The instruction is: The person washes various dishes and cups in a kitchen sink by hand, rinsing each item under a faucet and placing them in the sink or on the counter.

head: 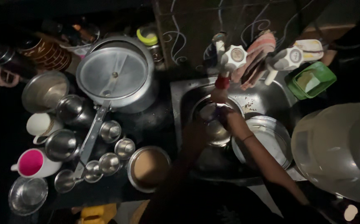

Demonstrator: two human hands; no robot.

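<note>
Both hands, left hand (196, 135) & right hand (229, 118), grip a small steel bowl (214, 124) in the sink (267, 97) under the tap (229, 58), w/ a steel plate (271, 139) beside.

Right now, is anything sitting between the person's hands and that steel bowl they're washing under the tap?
Nothing visible: the right hand and the dimly lit left hand are both already at the steel bowl in the sink.
</note>
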